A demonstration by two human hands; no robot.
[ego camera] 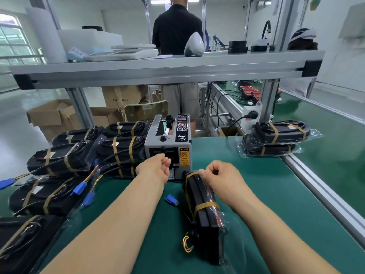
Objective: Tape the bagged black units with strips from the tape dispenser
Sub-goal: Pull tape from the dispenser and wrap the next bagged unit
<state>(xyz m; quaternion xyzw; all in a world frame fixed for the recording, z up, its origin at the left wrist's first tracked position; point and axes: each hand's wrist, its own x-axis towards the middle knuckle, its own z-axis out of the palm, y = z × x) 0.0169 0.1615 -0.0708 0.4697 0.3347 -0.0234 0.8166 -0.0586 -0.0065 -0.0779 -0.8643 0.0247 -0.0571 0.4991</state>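
Mid-taping: right hand (219, 178) pinches the far end of the bagged unit (205, 212) on the mat (266, 194) by the tape dispenser (167, 143), left hand (156, 169) curled at its outlet, grip on a strip unclear; next likely pull a strip and wrap.

Daylight from a window (11, 40) at upper left falls on white walls (122, 18) and a pale glossy floor (15, 119). An aluminium shelf (158, 70) spans the frame above a green-topped bench (256, 184); cardboard boxes (53, 115) sit at centre left, behind it.
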